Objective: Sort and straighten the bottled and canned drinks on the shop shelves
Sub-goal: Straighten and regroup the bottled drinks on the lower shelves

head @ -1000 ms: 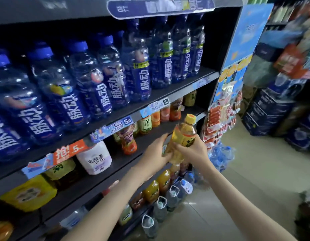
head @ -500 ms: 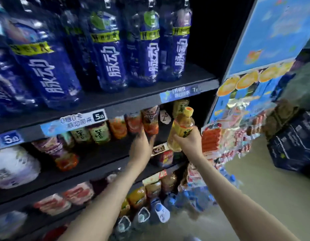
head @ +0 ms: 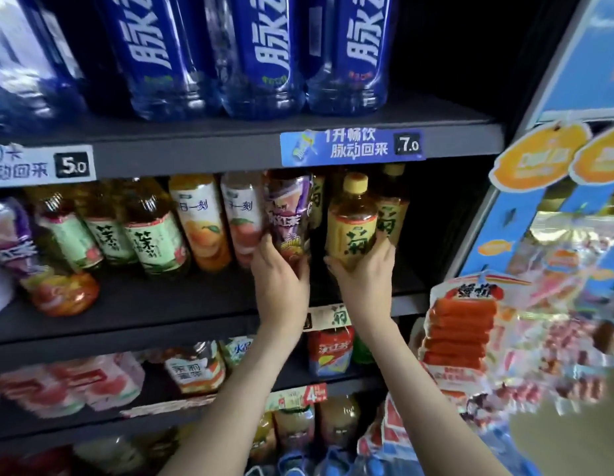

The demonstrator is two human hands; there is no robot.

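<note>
The left hand (head: pixel 281 273) is closed round the lower part of a purple-labelled bottle (head: pixel 289 211) just left of the frame's centre, its forearm rising from the bottom edge. The right hand (head: pixel 364 273) grips the base of a yellow-capped tea bottle (head: pixel 352 225) just beside it, with the forearm coming in from the lower right. Both bottles are roughly upright over the middle shelf (head: pixel 168 300), a narrow dark gap between them. The hands hide whether their bases rest on it. Just behind the tea bottle, to its right, stands a matching bottle (head: pixel 392 211). Left of the purple one, juice bottles (head: pixel 242 218) crowd close, then leaning green tea bottles (head: pixel 154 235). Right of the tea bottles the shelf runs dark and open. Bare shelf board lies in front of the left rows. The upper shelf's edge, with its price tag (head: pixel 353 147), sits just over the caps, and blue bottles (head: pixel 264 53) stand above. Snack packets (head: pixel 460 334) hang at the right of the frame, near the right forearm.
</note>
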